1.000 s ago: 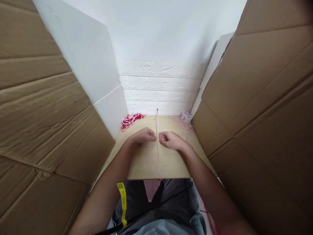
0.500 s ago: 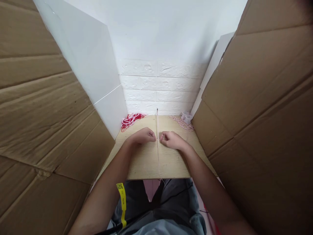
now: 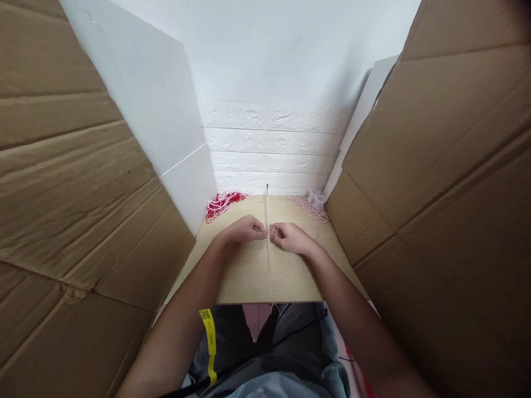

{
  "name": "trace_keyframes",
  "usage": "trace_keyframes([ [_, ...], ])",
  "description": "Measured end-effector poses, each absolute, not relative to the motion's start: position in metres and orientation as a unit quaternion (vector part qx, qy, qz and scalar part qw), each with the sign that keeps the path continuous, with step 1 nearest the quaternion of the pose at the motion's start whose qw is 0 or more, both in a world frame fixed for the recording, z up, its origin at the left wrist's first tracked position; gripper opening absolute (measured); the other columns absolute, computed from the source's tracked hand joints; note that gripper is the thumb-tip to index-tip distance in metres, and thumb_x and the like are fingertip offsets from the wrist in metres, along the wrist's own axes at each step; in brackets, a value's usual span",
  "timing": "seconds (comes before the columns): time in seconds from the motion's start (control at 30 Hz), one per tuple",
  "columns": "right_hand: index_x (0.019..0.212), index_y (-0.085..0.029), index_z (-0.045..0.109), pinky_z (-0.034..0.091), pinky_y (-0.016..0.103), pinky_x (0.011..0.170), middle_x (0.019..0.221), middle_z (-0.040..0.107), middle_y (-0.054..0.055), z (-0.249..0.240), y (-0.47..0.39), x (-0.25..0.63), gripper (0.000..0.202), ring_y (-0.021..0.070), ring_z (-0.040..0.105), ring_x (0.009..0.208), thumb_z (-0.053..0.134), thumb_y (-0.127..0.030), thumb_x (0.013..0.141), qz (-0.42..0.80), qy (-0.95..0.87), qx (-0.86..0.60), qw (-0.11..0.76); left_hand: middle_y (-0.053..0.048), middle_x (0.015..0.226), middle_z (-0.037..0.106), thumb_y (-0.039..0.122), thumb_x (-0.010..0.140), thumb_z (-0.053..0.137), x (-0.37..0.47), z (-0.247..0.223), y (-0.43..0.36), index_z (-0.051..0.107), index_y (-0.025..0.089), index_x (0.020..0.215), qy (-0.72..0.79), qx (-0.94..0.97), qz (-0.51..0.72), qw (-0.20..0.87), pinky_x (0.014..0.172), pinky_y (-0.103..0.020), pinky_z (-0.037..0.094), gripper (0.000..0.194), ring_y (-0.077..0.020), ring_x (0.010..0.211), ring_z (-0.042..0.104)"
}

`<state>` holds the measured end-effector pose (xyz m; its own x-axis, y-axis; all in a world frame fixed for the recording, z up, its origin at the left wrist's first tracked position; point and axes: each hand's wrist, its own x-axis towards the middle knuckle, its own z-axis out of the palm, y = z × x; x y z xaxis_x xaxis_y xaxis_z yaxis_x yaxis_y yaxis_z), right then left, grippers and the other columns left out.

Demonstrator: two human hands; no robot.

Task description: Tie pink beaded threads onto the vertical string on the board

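Observation:
A pale pink cord [image 3: 269,265] runs from a small dark hook [image 3: 267,186] at the back of the board down past the front edge, stretched straight. Its upper part [image 3: 267,215] looks thicker, like a knotted or braided stretch. My left hand [image 3: 249,228] is closed in a pinch just left of the cord, and my right hand [image 3: 289,236] pinches just right of it. Thin pink strands show at both fingertips, meeting the cord between the hands. The exact knot is too small to make out.
Red and white cords [image 3: 224,205] lie heaped at the back left, pale pink cords [image 3: 311,209] at the back right beside small clear cups [image 3: 317,199]. Tall cardboard walls [image 3: 83,193] flank the wooden board [image 3: 244,276]. A white brick-patterned wall [image 3: 249,141] stands behind.
My left hand has shifted slightly right, bringing its fingertips closer to the cord and to my right hand. The right hand has hardly moved.

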<state>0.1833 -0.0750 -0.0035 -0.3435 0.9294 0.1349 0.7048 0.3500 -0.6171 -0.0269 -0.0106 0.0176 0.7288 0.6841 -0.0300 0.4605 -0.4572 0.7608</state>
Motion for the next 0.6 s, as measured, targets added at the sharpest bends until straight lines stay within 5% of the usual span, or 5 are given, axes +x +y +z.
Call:
trace_keyframes([
  [0.3, 0.091, -0.018, 0.068, 0.033, 0.023, 0.059, 0.077, 0.064, 0.001, -0.0007, -0.0765, 0.184, 0.014, 0.0132, 0.053, 0.066, 0.057, -0.02, 0.082, 0.228, -0.781, -0.532, 0.236, 0.004, 0.056, 0.042, 0.036, 0.074, 0.057, -0.0268, 0.0159, -0.0105, 0.059, 0.016, 0.06, 0.338, 0.86, 0.114, 0.365, 0.055, -0.026, 0.025, 0.024, -0.0105, 0.057, 0.034],
  [0.6, 0.088, -0.019, 0.066, 0.031, 0.024, 0.059, 0.08, 0.068, 0.001, 0.0002, -0.0769, 0.1836, 0.011, 0.0135, 0.054, 0.068, 0.056, -0.021, 0.082, 0.217, -0.777, -0.544, 0.231, 0.004, 0.056, 0.042, 0.03, 0.07, 0.055, -0.026, 0.0194, -0.014, 0.058, 0.016, 0.059, 0.347, 0.853, 0.114, 0.374, 0.053, -0.026, 0.024, 0.018, -0.0106, 0.056, 0.034],
])
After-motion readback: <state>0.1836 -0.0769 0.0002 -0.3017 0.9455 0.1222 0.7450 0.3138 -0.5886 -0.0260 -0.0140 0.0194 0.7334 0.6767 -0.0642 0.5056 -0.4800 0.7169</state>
